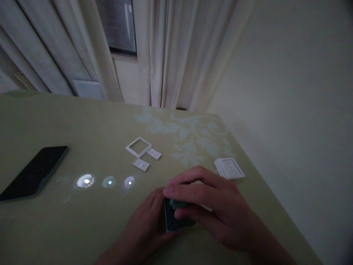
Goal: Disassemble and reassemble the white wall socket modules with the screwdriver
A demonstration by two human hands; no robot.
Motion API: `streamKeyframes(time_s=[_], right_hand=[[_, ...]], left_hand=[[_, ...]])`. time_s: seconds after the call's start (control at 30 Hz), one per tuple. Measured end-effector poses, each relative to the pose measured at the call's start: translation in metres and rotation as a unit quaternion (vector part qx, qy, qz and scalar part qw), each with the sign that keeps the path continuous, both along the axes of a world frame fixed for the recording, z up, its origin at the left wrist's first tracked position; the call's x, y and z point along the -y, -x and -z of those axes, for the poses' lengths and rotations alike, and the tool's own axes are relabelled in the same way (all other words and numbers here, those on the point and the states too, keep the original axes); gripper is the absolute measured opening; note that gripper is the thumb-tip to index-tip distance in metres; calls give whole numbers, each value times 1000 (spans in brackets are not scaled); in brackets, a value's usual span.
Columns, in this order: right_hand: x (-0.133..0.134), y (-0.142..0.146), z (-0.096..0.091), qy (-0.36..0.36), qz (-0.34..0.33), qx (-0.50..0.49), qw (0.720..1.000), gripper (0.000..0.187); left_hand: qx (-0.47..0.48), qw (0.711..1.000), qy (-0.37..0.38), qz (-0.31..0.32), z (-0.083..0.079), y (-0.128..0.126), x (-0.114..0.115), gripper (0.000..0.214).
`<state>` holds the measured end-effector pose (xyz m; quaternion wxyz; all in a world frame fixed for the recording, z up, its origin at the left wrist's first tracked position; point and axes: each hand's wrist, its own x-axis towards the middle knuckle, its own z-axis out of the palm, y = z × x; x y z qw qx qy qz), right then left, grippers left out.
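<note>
My left hand (150, 219) wraps the left side of a dark square piece with a pale rim (172, 221), steadying it on the table near the front. Above that piece my right hand (212, 206) curls over a small green object (176, 203), thumb and fingers closed around it. The fingers hide most of the green object, so its kind is unclear. Beyond my hands lie a white square frame (131, 149) and two small white cover plates, one (141, 164) nearer and one (154, 153) farther. A white wall socket (228, 168) rests to the right of my right hand.
The greenish table (96, 132) has a pale floral pattern at its far right corner and reflects several lights. A black phone or tablet (35, 173) lies at the left. Curtains (176, 51) hang behind the table, and a bare wall (292, 92) borders its right edge.
</note>
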<state>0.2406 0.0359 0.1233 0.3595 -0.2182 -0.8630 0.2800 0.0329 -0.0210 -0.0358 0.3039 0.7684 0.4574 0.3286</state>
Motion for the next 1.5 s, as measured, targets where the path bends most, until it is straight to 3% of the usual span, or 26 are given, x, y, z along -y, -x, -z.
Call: streamKeyframes(time_s=[0.1, 0.17, 0.3, 0.4, 0.57, 0.7, 0.8, 0.9, 1.03, 1.13, 1.23, 1.37, 1.5], right_hand=[[-2, 1, 8, -61, 74, -29, 995, 27], [-3, 1, 9, -67, 85, -31, 994, 32], [-3, 0, 3, 22, 4, 23, 999, 52], [-3, -1, 2, 47, -23, 11, 999, 49], [-4, 1, 15, -40, 62, -39, 996, 39], [-2, 6, 17, -75, 60, -22, 995, 38], [-3, 5, 11, -59, 51, -27, 997, 44], [-6, -5, 6, -37, 83, -70, 993, 57], [-10, -28, 9, 12, 179, -144, 973, 40], [-9, -45, 23, 78, 233, -215, 945, 28], [-9, -61, 47, 198, 271, -301, 893, 29], [-11, -75, 84, 233, 296, -358, 854, 35], [-7, -78, 111, 258, 309, -396, 825, 35]], left_hand=[[-8, 1000, 7, 1, 0, 0, 0, 78], [-14, 1000, 7, -2, 1, 1, 0, 78], [-14, 1000, 3, -3, 2, 2, 0, 81], [-5, 1000, -4, -3, 3, 2, -1, 83], [8, 1000, 13, -1, 4, 1, -2, 82], [0, 1000, 16, 6, 2, 2, -2, 82], [7, 1000, 13, 8, 4, 3, -4, 77], [19, 999, 28, 11, 6, 4, -8, 82], [21, 999, 40, 6, 0, 5, -11, 85], [25, 999, 34, 6, -8, 5, -11, 79], [23, 999, 26, 12, -11, 4, -8, 77], [7, 1000, 15, 12, -6, 2, -5, 77], [-42, 996, -71, -23, 1, 1, -1, 86]])
